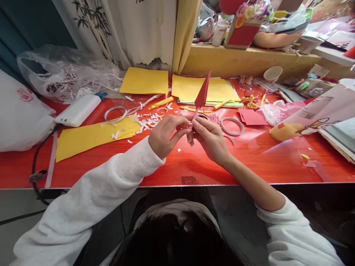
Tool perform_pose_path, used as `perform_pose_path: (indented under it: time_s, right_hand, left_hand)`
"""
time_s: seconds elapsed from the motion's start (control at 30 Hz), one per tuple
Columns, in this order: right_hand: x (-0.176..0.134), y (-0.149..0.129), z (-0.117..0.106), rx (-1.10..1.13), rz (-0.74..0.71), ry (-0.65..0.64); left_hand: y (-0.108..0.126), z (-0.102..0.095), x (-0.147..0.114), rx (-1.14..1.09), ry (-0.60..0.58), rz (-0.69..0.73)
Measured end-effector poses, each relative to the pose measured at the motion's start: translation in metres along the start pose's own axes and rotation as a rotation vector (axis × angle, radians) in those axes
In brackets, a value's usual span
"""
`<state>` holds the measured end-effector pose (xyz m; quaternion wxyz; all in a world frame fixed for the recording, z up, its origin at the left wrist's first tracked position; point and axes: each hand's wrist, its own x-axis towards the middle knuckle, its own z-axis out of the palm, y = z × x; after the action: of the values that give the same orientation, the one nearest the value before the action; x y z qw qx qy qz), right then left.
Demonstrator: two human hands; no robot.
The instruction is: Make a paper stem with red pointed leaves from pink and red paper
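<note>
A folded red paper piece (202,92) points upward above the table, with a narrow stem at its lower end. My right hand (212,140) pinches this stem between thumb and fingers. Close against it, my left hand (168,135) has its thumb and forefinger pressed together at the base of the stem. Something small and pinkish shows between the left fingertips, too small to name. Behind my hands lie a stack of yellow paper sheets (191,88) and rolled yellow paper strips (161,103). A roll of tape (232,126) lies just right of my right hand.
White paper scraps (149,121) litter the red table (166,173). At left are yellow paper strips (83,142), another tape roll (115,113), a white power strip (79,109) and plastic bags (24,114). Red paper squares (253,116) and a tilted cup (313,111) stand right.
</note>
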<state>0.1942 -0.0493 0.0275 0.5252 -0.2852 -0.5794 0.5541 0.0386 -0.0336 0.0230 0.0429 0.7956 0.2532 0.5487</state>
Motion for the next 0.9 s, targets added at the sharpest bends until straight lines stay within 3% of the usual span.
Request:
perform_pose_path:
  time_s: [0.37, 0.63, 0.9]
  right_hand:
    - [-0.0003, 0.0024, -0.0008, -0.053, -0.044, -0.021]
    - [-0.0006, 0.0024, -0.0024, -0.171, -0.051, -0.005]
    - [0.0012, 0.0041, -0.0032, -0.137, -0.03, -0.033]
  left_hand:
    - [-0.0027, 0.0018, -0.0006, 0.152, 0.044, 0.148]
    - [-0.0064, 0.0034, -0.0004, 0.249, 0.041, 0.207]
    - [-0.0059, 0.0022, -0.0002, 0.315, 0.029, 0.24]
